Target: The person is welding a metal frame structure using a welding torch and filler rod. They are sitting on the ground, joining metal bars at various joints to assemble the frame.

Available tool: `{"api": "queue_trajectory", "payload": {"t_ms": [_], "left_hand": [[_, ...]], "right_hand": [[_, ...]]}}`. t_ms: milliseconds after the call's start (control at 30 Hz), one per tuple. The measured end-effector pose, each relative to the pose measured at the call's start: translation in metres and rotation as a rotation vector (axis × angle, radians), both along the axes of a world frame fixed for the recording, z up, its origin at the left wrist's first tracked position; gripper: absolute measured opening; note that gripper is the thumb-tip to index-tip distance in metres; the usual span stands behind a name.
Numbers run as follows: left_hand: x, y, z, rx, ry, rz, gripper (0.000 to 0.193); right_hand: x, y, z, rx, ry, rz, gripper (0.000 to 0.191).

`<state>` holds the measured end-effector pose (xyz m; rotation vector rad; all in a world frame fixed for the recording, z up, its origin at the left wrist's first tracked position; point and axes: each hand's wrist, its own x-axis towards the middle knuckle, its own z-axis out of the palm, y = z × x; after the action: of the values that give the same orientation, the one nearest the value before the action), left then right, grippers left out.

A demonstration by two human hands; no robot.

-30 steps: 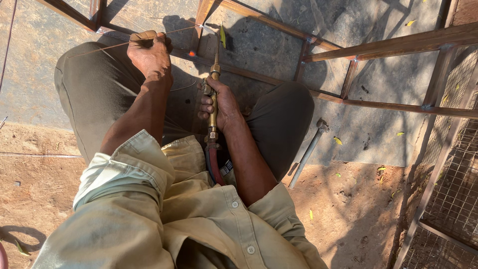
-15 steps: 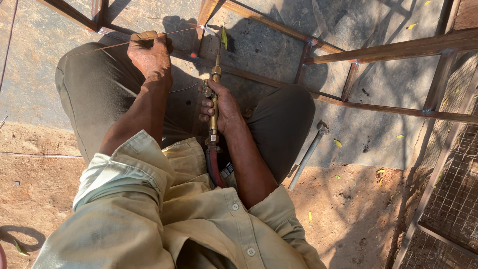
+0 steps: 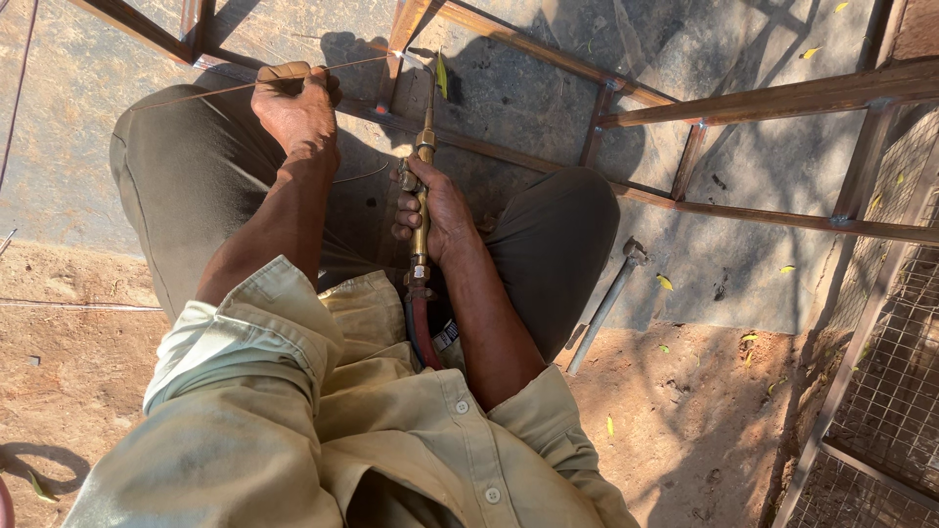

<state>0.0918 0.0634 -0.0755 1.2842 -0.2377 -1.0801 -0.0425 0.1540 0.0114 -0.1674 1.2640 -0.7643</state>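
I squat over a rusty metal frame [image 3: 685, 103] lying on the ground. My right hand [image 3: 440, 210] grips a brass gas torch [image 3: 424, 166] whose bent tip points at a joint of the frame near the top centre. A red hose [image 3: 419, 328] runs from the torch back under my shirt. My left hand [image 3: 293, 103] rests on my left knee and pinches a thin filler rod [image 3: 342, 66]. The rod's far end reaches the same joint beside the torch tip.
A hammer [image 3: 606, 303] lies on the ground by my right knee. Wire mesh panels [image 3: 880, 391] stand at the right edge. Concrete slab lies ahead, bare reddish dirt nearer me, with a few yellow leaves scattered about.
Both hands keep their grips. The view has drifted slightly; the torch tip and rod stay at the same joint.
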Motion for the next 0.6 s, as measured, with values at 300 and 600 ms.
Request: {"api": "queue_trajectory", "payload": {"t_ms": [300,600], "left_hand": [[-0.0041,-0.0007,-0.0001,-0.042,0.045,0.004,0.014],[-0.0042,-0.002,-0.0023,-0.071,0.08,0.009,0.015]], "right_hand": [[-0.0001,0.0002,-0.0006,0.013,0.013,0.001,0.041],[-0.0006,-0.0007,-0.0008,-0.007,-0.011,0.005,0.04]]}}
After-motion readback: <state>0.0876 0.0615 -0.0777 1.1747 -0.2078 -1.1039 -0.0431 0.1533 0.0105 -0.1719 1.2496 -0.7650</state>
